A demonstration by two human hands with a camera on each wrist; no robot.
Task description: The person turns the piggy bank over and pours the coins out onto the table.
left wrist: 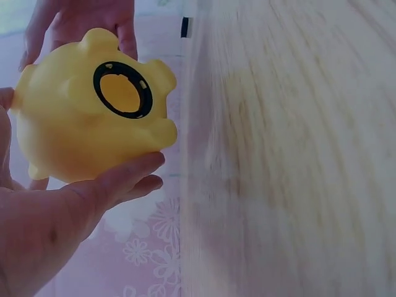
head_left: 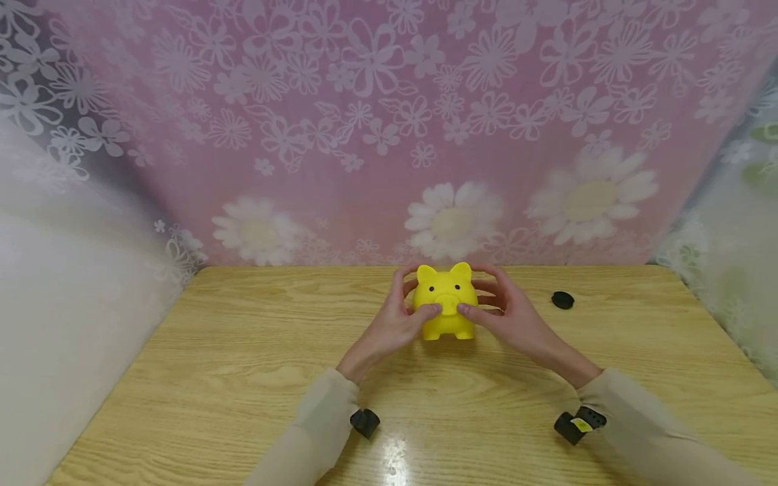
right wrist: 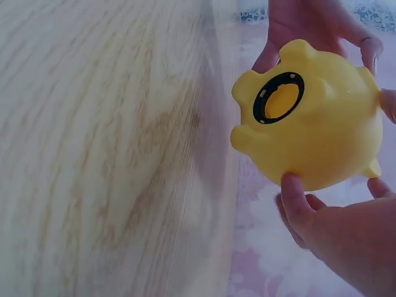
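Note:
A yellow piggy bank is held up between both hands, its snout facing me in the head view. My left hand grips its left side, thumb on the front beside the snout. From the other side my right hand holds it the same way, fingers curled toward the back. Both wrist views show the piggy bank's underside, raised off the table, with a round hole inside a black ring. The round black cap lies on the table to the right of my right hand.
The wooden table ends at a pink flowered curtain at the back. Pale flowered sheets hang at the left and right sides. A black wrist camera is worn on the left sleeve, another on the right.

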